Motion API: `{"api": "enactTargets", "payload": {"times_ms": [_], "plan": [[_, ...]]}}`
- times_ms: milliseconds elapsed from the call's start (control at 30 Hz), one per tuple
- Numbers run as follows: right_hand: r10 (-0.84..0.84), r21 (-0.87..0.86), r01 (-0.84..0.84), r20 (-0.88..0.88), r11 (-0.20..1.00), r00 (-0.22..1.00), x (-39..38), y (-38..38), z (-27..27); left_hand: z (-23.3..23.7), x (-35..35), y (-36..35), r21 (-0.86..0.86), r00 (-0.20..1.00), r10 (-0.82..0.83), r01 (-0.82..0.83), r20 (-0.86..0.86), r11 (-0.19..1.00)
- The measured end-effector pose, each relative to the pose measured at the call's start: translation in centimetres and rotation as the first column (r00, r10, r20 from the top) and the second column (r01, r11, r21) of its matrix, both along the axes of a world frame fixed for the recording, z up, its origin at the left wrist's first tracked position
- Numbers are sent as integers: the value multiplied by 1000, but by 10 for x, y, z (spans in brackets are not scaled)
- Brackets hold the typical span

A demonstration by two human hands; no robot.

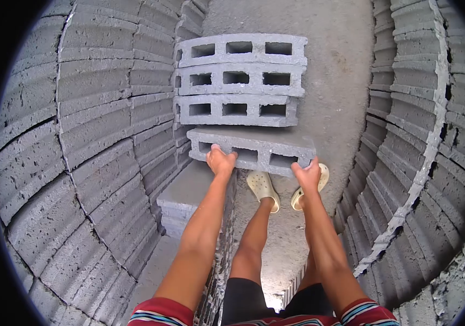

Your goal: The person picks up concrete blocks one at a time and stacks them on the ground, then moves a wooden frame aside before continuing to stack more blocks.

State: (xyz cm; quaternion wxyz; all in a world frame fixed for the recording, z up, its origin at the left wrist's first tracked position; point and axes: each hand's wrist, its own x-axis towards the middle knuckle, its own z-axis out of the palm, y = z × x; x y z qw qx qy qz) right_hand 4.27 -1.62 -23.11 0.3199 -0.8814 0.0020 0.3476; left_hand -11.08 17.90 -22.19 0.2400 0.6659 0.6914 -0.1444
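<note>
Both arms stretch straight out, the left hand (221,161) and right hand (308,174) each gripping an end of a hollow concrete block (251,148) held level just before a stack of three blocks (239,80) (fingertips hidden underneath); pale clogs (263,187) show partly beneath it.

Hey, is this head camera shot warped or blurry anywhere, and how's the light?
Head view: strong fisheye bends the stacked block walls into curves, black vignette in the corners; head view: even daylight, soft shadows, no glare; head view: the hollow concrete block, left hand and right hand look sharp.
</note>
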Motion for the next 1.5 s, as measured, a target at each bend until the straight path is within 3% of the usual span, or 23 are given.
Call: {"api": "enactTargets", "payload": {"times_ms": [200, 400, 600, 633, 733, 833, 933, 1000, 1033, 1133, 1233, 1333, 1500], "plan": [[-52, 93, 52, -7, 994, 999, -28, 26, -42, -19, -10, 32, 68, 998, -38, 42, -57, 997], [-51, 154, 47, 22, 987, 998, -21, 39, -46, -26, -12, 39, 93, 992, -81, 90, -102, 992], [60, 36, -59, -26, 998, 998, 3, 52, -47, -15, -1, 42, 43, 996, 6, -2, -92, 999], [-2, 180, -5, 39, 984, 999, -2, 51, -58, -21, 1, 45, 60, 996, -10, 16, -90, 998], [34, 111, -29, -37, 993, 999, -2, 53, -61, -26, -3, 48, 97, 994, -35, 45, -108, 994], [0, 193, 7, -35, 981, 999, -7, 49, -69, -24, 1, 46, 113, 995, -6, 17, -100, 993], [-146, 439, 151, -47, 886, 988, -16, 53, -71, -20, 3, 45, 87, 993, 30, -20, -112, 996], [-216, 428, 223, -65, 876, 974, -20, 56, -66, -18, 6, 48, 43, 992, 52, -47, -113, 998], [-251, 423, 261, -79, 868, 965, -21, 60, -65, -29, -3, 48, 127, 994, 25, -11, -111, 992], [-274, 325, 314, -166, 892, 947, -22, 61, -65, -30, -5, 49, 126, 990, -15, 33, -140, 991], [-255, 273, 288, -147, 918, 955, -24, 57, -72, -22, 0, 52, 38, 991, -3, 8, -132, 999], [-309, 307, 321, -87, 896, 947, -30, 61, -80, -25, -1, 53, 60, 991, 11, -3, -133, 998], [-273, 233, 315, -196, 920, 942, -24, 63, -60, -26, -1, 48, 119, 988, 14, 5, -154, 993]]}}
